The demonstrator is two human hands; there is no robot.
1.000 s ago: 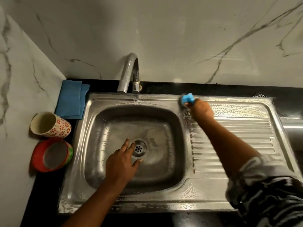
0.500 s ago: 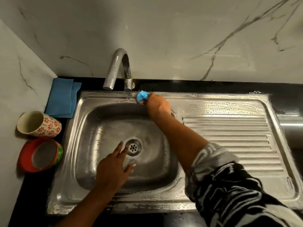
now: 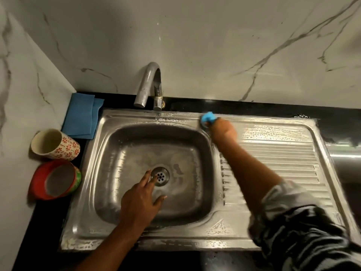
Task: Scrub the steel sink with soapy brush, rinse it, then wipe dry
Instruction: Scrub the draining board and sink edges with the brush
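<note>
The steel sink (image 3: 109, 122) has a square basin on the left and a ribbed drainboard (image 3: 277, 159) on the right, with soap suds along its rim. My right hand (image 3: 223, 131) grips a blue brush (image 3: 208, 117) and presses it on the sink's back rim, just right of the tap. My left hand (image 3: 141, 200) hovers over or rests in the basin with its fingers spread, the fingertips beside the drain (image 3: 160, 176). A steel tap (image 3: 150, 87) curves over the back edge; no water runs from it.
A folded blue cloth (image 3: 81, 116) lies on the black counter at the back left corner. A floral cup (image 3: 53, 145) lies on its side left of the sink, with a red bowl (image 3: 53, 180) in front of it. Marble walls close the back and left.
My right hand swept the brush left along the back rim to the tap, then back right to above the basin's right edge. My left hand stayed by the drain.
</note>
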